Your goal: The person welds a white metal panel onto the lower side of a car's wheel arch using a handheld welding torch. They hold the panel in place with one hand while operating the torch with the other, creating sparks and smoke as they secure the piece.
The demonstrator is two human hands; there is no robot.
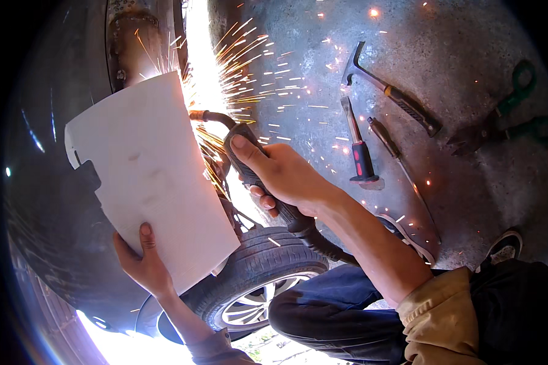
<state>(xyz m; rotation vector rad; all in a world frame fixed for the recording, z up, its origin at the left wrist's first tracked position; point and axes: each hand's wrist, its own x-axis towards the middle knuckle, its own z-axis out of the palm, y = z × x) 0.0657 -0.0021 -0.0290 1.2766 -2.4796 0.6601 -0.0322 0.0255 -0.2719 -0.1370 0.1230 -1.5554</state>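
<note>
My right hand point(286, 176) is closed round the black handle of a welding torch point(249, 137). The torch's bent neck reaches left, and its copper tip sits at the right edge of a pale sheet. Bright light and orange sparks point(240, 67) spray from there; the weld spot itself is hidden behind the sheet and glare. With my left hand point(143, 261) I grip the lower edge of the white sheet point(158, 176), thumb on its face. The sheet stands against the dark car body point(49, 152), with a notch in its left side.
On the concrete floor point(298, 36) at right lie a hammer with a curved claw point(396, 97), a red-and-black chisel point(358, 146), a long thin rod tool point(402, 161) and green-handled snips point(499, 118). A car wheel point(262, 274) stands below the sheet. The torch cable point(323, 243) runs under my right forearm.
</note>
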